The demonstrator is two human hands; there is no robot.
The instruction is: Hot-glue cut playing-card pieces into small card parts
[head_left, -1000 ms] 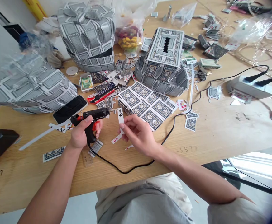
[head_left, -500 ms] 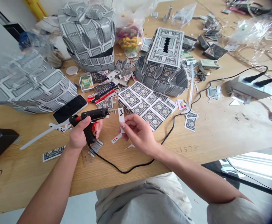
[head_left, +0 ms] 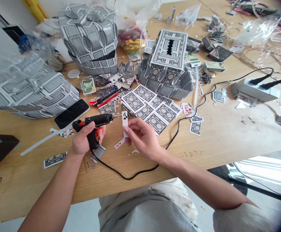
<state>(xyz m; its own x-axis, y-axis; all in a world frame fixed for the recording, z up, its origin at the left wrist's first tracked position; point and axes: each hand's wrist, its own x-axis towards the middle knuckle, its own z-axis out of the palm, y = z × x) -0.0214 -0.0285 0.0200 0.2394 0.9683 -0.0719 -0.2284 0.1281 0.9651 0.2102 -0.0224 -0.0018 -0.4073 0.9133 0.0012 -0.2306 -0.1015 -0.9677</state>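
Note:
My left hand [head_left: 85, 139] is wrapped round a black glue gun [head_left: 98, 120] with a red trigger. Its metal nozzle points right, close to the top of a narrow playing card strip [head_left: 125, 118] marked with a black 4 of clubs. Between thumb and fingers, my right hand [head_left: 141, 137] pinches the lower part of that strip and keeps it upright. Whether nozzle and strip touch, I cannot tell. Below them on the table lies a cut strip with a red 8 [head_left: 119, 143]. Beyond my right hand, a sheet of joined blue-backed cards [head_left: 152, 111] lies flat.
Behind stand woven card baskets, one at the left [head_left: 36, 90], one at the back [head_left: 89, 38], and a card box [head_left: 169, 48]. A phone [head_left: 72, 113] and a red utility knife [head_left: 105, 100] lie near. The black cord [head_left: 176, 135] runs towards a power strip [head_left: 257, 88].
The view has shifted very slightly. Both hands, the glue gun and the card strip hold nearly the same positions.

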